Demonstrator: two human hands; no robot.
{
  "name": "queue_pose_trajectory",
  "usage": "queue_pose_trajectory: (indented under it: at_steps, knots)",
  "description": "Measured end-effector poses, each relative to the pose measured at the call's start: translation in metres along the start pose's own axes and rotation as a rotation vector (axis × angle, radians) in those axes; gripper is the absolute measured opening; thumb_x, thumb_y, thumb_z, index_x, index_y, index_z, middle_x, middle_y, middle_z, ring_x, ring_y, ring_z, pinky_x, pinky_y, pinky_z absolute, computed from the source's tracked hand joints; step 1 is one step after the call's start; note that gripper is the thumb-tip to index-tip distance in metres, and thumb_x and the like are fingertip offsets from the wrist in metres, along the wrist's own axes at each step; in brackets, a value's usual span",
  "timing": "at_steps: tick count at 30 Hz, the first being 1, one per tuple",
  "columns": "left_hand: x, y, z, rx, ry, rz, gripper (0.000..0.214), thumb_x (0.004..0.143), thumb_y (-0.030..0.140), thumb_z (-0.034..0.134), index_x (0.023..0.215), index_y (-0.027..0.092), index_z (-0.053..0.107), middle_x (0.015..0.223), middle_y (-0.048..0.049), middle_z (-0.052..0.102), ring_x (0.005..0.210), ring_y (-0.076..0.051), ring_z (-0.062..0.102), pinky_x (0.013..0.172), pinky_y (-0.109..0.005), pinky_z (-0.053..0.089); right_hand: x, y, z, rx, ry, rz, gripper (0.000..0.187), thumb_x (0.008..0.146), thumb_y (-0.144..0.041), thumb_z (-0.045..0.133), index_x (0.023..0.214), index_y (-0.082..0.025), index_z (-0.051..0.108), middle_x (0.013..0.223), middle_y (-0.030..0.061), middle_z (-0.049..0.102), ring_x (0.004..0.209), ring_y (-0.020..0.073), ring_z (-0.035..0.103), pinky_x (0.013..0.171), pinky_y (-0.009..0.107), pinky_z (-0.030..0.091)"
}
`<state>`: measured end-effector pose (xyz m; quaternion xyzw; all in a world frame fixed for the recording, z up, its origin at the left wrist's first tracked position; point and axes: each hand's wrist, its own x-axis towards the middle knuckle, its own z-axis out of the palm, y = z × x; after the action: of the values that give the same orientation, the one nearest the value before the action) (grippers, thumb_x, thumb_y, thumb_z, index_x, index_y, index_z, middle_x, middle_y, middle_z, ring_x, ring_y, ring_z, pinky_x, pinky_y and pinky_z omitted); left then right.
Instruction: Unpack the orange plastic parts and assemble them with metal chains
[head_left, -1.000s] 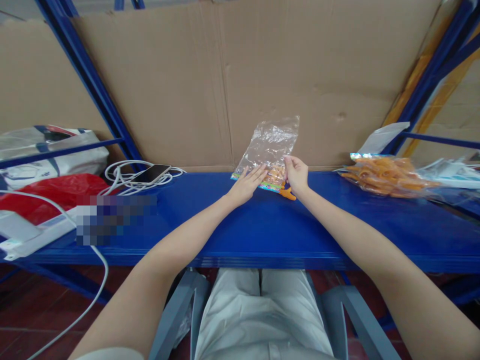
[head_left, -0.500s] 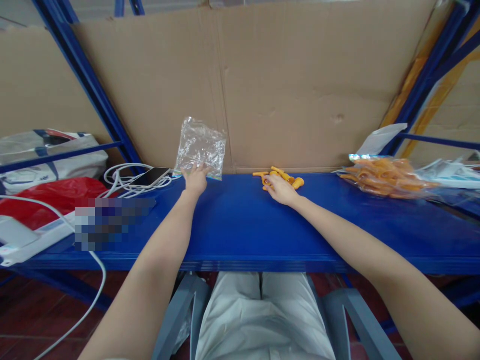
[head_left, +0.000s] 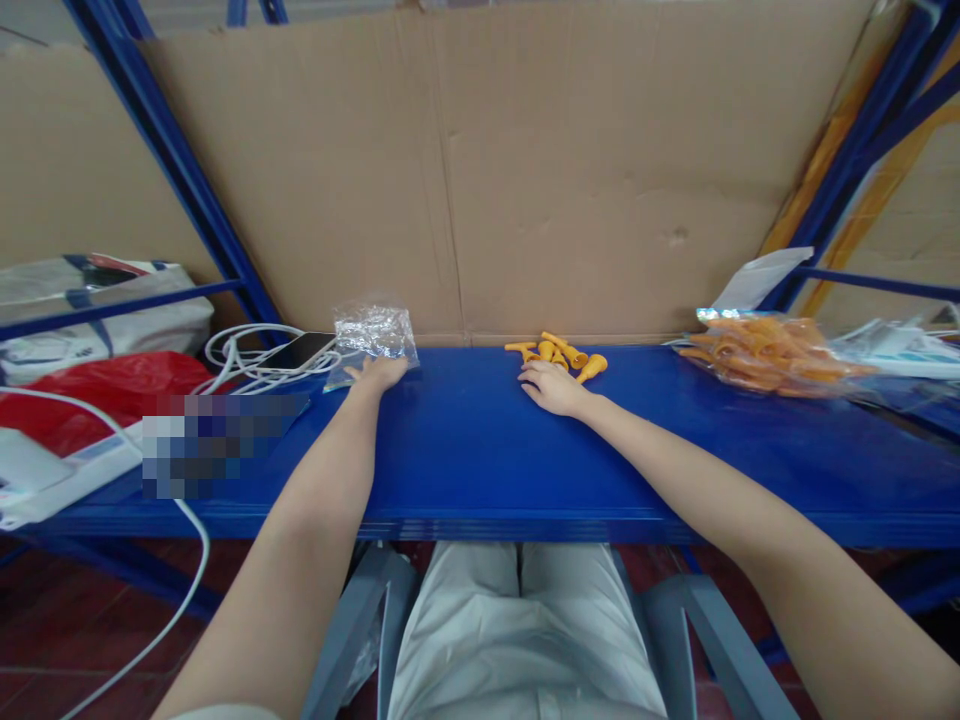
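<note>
A clear plastic bag (head_left: 375, 330) lies crumpled at the back left of the blue table, partly leaning on the cardboard. My left hand (head_left: 382, 373) rests at its lower edge, fingers apart and touching the film. Several orange-yellow plastic pieces (head_left: 594, 368), hollow and cone-like with thin stems, lie in a small pile at the back middle. Just in front of them is my right hand (head_left: 553, 388), palm down with fingers stretched out low over the table. It covers part of the pile, and no piece shows in its fingers.
On the right lies a clear bag full of orange pieces (head_left: 772, 350). A phone (head_left: 300, 352), coiled white cable (head_left: 240, 350), red plastic bag (head_left: 112, 395) and white power strip (head_left: 67, 490) occupy the left. Cardboard (head_left: 562, 180) walls the back between blue posts.
The clear bag has dropped lower and shifted left with my left hand. My right hand has drawn slightly back from the orange pieces, leaving more of them visible.
</note>
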<state>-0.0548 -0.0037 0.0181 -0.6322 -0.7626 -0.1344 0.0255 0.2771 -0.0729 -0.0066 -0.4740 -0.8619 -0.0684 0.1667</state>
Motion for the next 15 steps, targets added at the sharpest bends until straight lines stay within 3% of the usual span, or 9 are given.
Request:
queue_pose_trajectory:
  at_steps: [4,7,10,15]
  knots:
    - [-0.003,0.012,0.005,0.028,0.013,-0.042,0.071,0.089,0.062,0.043,0.138,0.015,0.063,0.148,-0.0234,0.055,0.146,-0.047,0.037,0.115,-0.073,0.026,0.000,-0.001,0.000,0.014,0.004,0.000,0.033,0.099,-0.019,0.051,0.122,-0.014,0.073,0.135,0.0188,0.064,0.132,0.0298,0.056,0.107,0.048,0.046]
    - [-0.008,0.022,0.007,0.085,0.007,0.006,0.059,0.089,0.044,0.048,0.137,0.013,0.064,0.151,-0.0233,0.052,0.146,-0.046,0.038,0.114,-0.072,0.031,0.001,0.000,0.001,0.015,0.001,-0.005,0.033,0.099,-0.020,0.050,0.122,-0.014,0.073,0.134,0.0189,0.065,0.131,0.0300,0.057,0.106,0.048,0.047]
    - [-0.011,0.025,0.007,0.074,-0.002,0.094,0.058,0.085,0.023,0.049,0.141,0.014,0.060,0.151,-0.0211,0.053,0.142,-0.041,0.046,0.111,-0.065,0.042,0.001,0.002,0.003,0.016,0.008,-0.014,0.032,0.100,-0.020,0.049,0.120,-0.015,0.074,0.133,0.0183,0.065,0.129,0.0297,0.057,0.105,0.048,0.047]
    - [-0.009,0.019,0.007,0.051,-0.076,0.086,0.064,0.080,0.013,0.051,0.143,0.020,0.059,0.141,-0.0164,0.063,0.129,-0.036,0.061,0.105,-0.051,0.052,0.002,0.005,0.005,0.025,0.024,-0.033,0.031,0.099,-0.020,0.050,0.118,-0.015,0.074,0.130,0.0172,0.066,0.127,0.0283,0.059,0.105,0.046,0.048]
